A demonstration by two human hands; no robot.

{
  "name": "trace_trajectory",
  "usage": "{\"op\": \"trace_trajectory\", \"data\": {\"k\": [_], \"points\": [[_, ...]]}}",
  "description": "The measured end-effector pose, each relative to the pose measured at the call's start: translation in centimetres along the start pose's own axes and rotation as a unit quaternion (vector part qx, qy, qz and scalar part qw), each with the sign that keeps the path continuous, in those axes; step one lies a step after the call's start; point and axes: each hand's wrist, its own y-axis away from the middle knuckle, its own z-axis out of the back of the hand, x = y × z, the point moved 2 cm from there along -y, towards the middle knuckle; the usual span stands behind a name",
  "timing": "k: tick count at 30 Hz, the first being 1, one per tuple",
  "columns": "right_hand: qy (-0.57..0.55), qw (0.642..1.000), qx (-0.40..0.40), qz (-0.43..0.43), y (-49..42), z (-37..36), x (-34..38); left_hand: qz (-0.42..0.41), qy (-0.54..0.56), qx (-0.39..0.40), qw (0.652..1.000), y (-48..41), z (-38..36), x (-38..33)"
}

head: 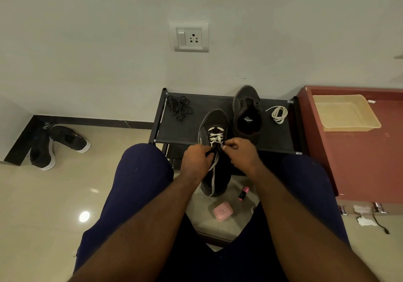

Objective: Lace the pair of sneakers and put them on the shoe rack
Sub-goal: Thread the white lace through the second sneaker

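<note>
Dark grey mesh sneaker (214, 119) overhangs front edge of black fabric shoe rack (181, 134). Left hand (197, 160) and right hand (239, 153), fingers curled, each pinch its white flat lace (216, 138).

The left hand (196, 160) and right hand (238, 153) cover the near sneaker's (214, 122) upper eyelets and the white lace's (216, 139) ends. The far sneaker's (246, 105) insole print (248, 119) is unreadably small. The right edge crops the red cabinet (357, 151).
</note>
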Motion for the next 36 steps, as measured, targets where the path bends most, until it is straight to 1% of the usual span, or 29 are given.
{"op": "trace_trajectory", "data": {"k": [2, 3, 4, 5, 7, 8, 9, 10, 11, 13, 14, 16, 17, 20, 22, 23, 25, 27, 29, 31, 33, 34, 36], "points": [[0.066, 0.997, -0.011, 0.046, 0.1, -0.9, 0.0, 0.000, -0.001, -0.004, 1.000, 0.0, 0.0, 0.0], [0.069, 0.995, -0.032, 0.060, 0.2, -1.0, 0.1, 0.000, -0.001, -0.004, 1.000, 0.1, 0.0, 0.0], [0.036, 0.996, -0.055, 0.063, 0.4, -0.9, 0.4, 0.001, 0.000, -0.002, 1.000, 0.1, 0.1, 0.0], [-0.028, 0.995, -0.085, 0.054, 0.4, -0.5, 0.9, 0.002, 0.003, 0.001, 1.000, 0.1, 0.1, 0.0], [-0.172, 0.975, -0.137, 0.024, 0.6, 0.7, 2.0, 0.003, 0.013, 0.006, 1.000, -0.1, -0.1, 0.2], [-0.212, 0.965, -0.154, 0.015, 0.5, 1.5, 2.5, 0.001, 0.013, 0.008, 1.000, -0.1, -0.1, 0.3], [-0.228, 0.961, -0.155, 0.008, 0.5, 2.0, 2.5, -0.002, 0.009, 0.008, 1.000, -0.1, -0.1, 0.2], [-0.224, 0.965, -0.138, 0.002, 0.4, 2.3, 2.5, -0.005, 0.005, 0.005, 1.000, 0.0, 0.0, 0.1], [-0.196, 0.975, -0.107, -0.009, 0.3, 2.3, 2.0, -0.005, 0.004, -0.001, 1.000, 0.0, 0.0, 0.1], [-0.097, 0.994, -0.037, -0.014, 0.4, 1.2, 0.9, -0.005, 0.000, -0.012, 1.000, 0.0, -0.1, 0.1], [-0.043, 0.999, -0.019, -0.004, 0.3, 0.5, 0.2, -0.005, -0.005, -0.014, 1.000, 0.0, -0.2, 0.1], [0.047, 0.998, -0.017, 0.032, 0.2, -0.7, -0.3, -0.003, -0.009, -0.015, 1.000, -0.1, -0.3, 0.0], [0.066, 0.996, -0.026, 0.047, 0.4, -1.0, -0.3, 0.000, -0.008, -0.014, 1.000, 0.0, -0.3, 0.0], [0.078, 0.993, -0.054, 0.074, 0.2, -1.3, -0.4, 0.005, -0.008, -0.008, 1.000, 0.1, -0.3, 0.0], [0.079, 0.992, -0.050, 0.088, 0.0, -1.1, -0.3, 0.006, -0.008, -0.006, 1.000, 0.0, -0.3, 0.1], [0.046, 0.994, -0.050, 0.086, 0.0, -1.0, -0.1, 0.005, -0.007, -0.007, 1.000, 0.0, -0.2, 0.1], [-0.091, 0.993, -0.070, 0.041, 0.1, -0.6, 0.7, 0.003, -0.003, -0.009, 1.000, -0.1, -0.1, 0.1], [-0.206, 0.973, -0.106, -0.004, 0.3, 0.0, 1.4, 0.004, 0.005, -0.009, 1.000, -0.1, -0.1, 0.2], [-0.239, 0.963, -0.126, -0.017, 0.4, 0.6, 1.4, 0.004, 0.009, -0.008, 1.000, -0.1, -0.2, 0.2], [-0.211, 0.972, -0.100, -0.037, 0.4, 0.5, 0.9, 0.010, 0.016, -0.006, 1.000, -0.1, -0.3, 0.3], [-0.141, 0.988, -0.049, -0.048, 0.2, -0.3, 0.0, 0.009, 0.014, -0.006, 1.000, -0.1, -0.3, 0.2], [-0.092, 0.995, -0.033, -0.031, 0.1, -0.7, -0.3, 0.008, 0.010, -0.007, 1.000, 0.0, -0.3, 0.2], [0.009, 0.999, -0.036, 0.029, 0.0, -1.4, -0.6, 0.008, 0.004, -0.010, 1.000, 0.0, -0.2, 0.2]]}}
